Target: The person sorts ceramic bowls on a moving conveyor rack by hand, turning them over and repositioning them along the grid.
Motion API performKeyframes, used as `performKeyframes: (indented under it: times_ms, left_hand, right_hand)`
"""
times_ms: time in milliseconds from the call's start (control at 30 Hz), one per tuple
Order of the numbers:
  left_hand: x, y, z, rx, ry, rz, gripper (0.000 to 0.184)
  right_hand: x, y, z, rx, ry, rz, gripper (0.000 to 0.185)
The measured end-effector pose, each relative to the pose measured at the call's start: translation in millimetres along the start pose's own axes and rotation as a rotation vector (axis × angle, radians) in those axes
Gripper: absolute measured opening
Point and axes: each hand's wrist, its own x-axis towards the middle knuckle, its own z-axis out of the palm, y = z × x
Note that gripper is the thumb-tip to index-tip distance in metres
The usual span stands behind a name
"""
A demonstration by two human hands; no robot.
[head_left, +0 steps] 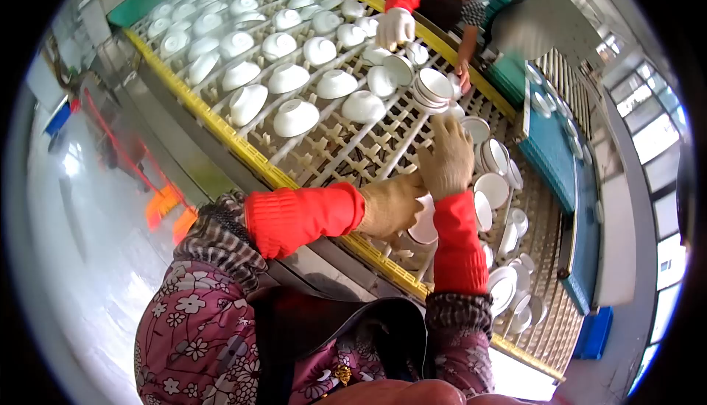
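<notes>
My left hand, in a tan work glove with a red sleeve cuff, is closed at the edge of a white bowl above the rack's near side. My right hand, gloved the same way, reaches forward over the pegged conveyor rack. Its fingers stretch towards a stack of white bowls, and the fingertips partly cover a bowl just in front of them. Right of that hand, more bowls stand tilted and nested on the pegs. Upside-down bowls lie in rows to the left.
Across the rack, a co-worker's white-gloved hand hangs over the bowls, the other hand beside the stack. Yellow rails edge the rack. A teal belt carries bowls at right. Orange-headed tools stand at left.
</notes>
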Motion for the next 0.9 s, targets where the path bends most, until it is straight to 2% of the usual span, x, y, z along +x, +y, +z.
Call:
performKeyframes:
  times_ms: [100,167,233,267,333,367,433,467,500,533,600,633,667,700,733,767,800,833,900]
  left_hand:
    - [7,10,-9,0.075,-0.077,-0.089,0.034]
    - [15,12,-24,-0.038,-0.210,-0.130,0.036]
    - [20,1,-6,-0.363,-0.121,-0.312,0.042]
    - [18,-3,-16,-0.590,-0.093,-0.446,0.041]
    - [13,-26,-14,-0.237,0.126,-0.186,0.030]
    - [6,-38,-24,-0.230,0.031,-0.288,0.037]
    - [-30,-82,-7,-0.349,0.285,-0.346,0.044]
    - [-41,-85,-45,-0.337,0.043,-0.602,0.038]
    - [-59,-94,-57,-0.329,0.036,-0.736,0.036]
    - [-78,-97,-64,-0.301,0.043,-0.914,0.041]
    - [-113,-103,-72,-0.154,0.027,-1.236,0.067]
    - [-116,-83,-107,0.159,-0.095,-1.248,0.063]
    - [-143,-95,-100,0.335,-0.050,-1.139,0.066]
    - [-173,-110,-78,0.423,0.200,-1.106,0.069]
    - [-179,-106,-98,0.257,0.121,-1.312,0.072]
    - [-183,-98,-116,0.072,0.027,-1.508,0.074]
    - [-196,-102,-116,-0.069,0.012,-1.584,0.076]
    - [-212,-111,-114,-0.210,-0.001,-1.648,0.079]
    - [-217,-120,-101,-0.305,0.027,-1.517,0.084]
  right_hand:
    - [-61,39,8,-0.018,-0.087,0.242,0.065]
    - [-97,55,-15,-0.010,-0.202,0.401,0.069]
    - [-152,103,6,-0.040,-0.253,0.595,0.066]
    - [-157,113,1,-0.004,-0.348,0.658,0.065]
    - [-164,121,-10,0.066,-0.483,0.761,0.063]
    - [-166,122,-15,0.097,-0.526,0.794,0.062]
    - [-168,107,-30,0.148,-0.518,0.785,0.060]
    - [-179,116,-23,0.253,-0.458,0.755,0.057]
    - [-199,131,-9,0.357,-0.405,0.719,0.053]
    - [-203,134,-4,0.479,-0.319,0.707,0.049]
    - [-204,130,1,0.744,-0.117,0.689,0.038]
    - [-183,108,-20,0.888,-0.099,0.830,0.030]
    - [-162,84,-43,1.026,-0.060,0.977,0.028]
    - [-150,85,-40,0.831,-0.001,0.633,0.029]
    - [-140,81,-43,0.628,0.054,0.301,0.029]
    - [-135,75,-47,0.555,0.069,0.155,0.030]
    - [-125,63,-57,0.483,0.094,0.012,0.032]
    - [-109,40,-62,0.551,0.108,0.045,0.031]
    - [-83,11,-56,0.769,0.101,0.122,0.034]
